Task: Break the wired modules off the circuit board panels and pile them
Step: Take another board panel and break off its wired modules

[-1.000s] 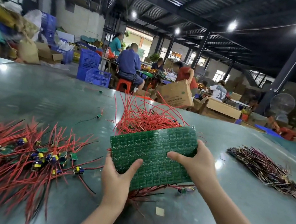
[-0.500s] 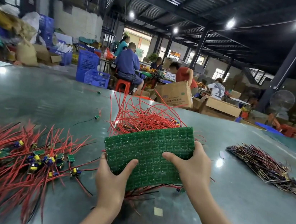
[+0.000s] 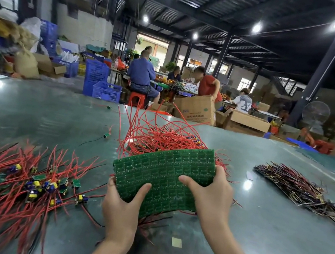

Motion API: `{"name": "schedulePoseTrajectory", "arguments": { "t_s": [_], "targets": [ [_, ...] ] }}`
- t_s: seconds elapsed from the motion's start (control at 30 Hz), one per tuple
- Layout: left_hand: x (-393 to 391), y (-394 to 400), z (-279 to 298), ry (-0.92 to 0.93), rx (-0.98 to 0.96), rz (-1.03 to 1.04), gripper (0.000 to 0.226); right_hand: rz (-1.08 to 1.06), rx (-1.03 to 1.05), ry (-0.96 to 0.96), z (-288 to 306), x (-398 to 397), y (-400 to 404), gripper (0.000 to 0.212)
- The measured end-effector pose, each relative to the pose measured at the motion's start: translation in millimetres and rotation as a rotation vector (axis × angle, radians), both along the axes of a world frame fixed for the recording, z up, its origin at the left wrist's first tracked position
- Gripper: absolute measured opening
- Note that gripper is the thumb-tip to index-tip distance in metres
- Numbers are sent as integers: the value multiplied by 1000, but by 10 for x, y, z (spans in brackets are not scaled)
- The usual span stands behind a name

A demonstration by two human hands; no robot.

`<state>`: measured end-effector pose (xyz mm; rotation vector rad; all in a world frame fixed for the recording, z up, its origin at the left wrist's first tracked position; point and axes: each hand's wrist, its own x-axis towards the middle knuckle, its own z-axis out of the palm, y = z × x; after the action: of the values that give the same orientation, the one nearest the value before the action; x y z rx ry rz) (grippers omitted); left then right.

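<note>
A green circuit board panel (image 3: 166, 173) is held above the table with its solder side toward me, bowed upward along its middle. My left hand (image 3: 122, 206) grips its near left corner, thumb on top. My right hand (image 3: 212, 196) grips its right edge, thumb lying across the face. Red wires (image 3: 157, 136) from the panel's modules stick out behind and below it. A spread pile of broken-off modules with red wires (image 3: 16, 183) lies on the table to the left.
A heap of dark wired parts (image 3: 299, 189) lies on the table at the right. One loose module (image 3: 107, 135) sits beyond the panel. Small tape squares (image 3: 176, 242) mark the table near me. Other people work among cardboard boxes (image 3: 196, 109) and blue crates (image 3: 106, 91) behind.
The panel has shifted a little left and toward me and now bends more sharply between my hands. Both grips stay as they were.
</note>
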<state>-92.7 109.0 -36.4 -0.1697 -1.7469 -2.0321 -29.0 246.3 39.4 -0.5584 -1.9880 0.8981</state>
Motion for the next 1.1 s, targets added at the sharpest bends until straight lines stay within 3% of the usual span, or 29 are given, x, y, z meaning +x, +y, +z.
{"name": "schedulePoseTrajectory", "arguments": {
  "t_s": [0.4, 0.6, 0.87, 1.0, 1.1],
  "targets": [
    [106, 43, 74, 20, -41, 58, 48, -74, 78, -16, -34, -58, -46, 47],
    [6, 3, 63, -23, 147, -224, 42, 198, -94, -58, 152, -7, 189, 44],
    [-2, -41, 71, -86, 295, -502, 50, 602, -224, -149, 352, 187, 412, 39],
    [5, -43, 75, -107, 262, -577, 47, 624, -304, -186, 351, 253, 511, 44],
    [-20, -37, 86, -144, 304, -554, 56, 473, -459, -14, 304, 263, 612, 45]
  ]
}}
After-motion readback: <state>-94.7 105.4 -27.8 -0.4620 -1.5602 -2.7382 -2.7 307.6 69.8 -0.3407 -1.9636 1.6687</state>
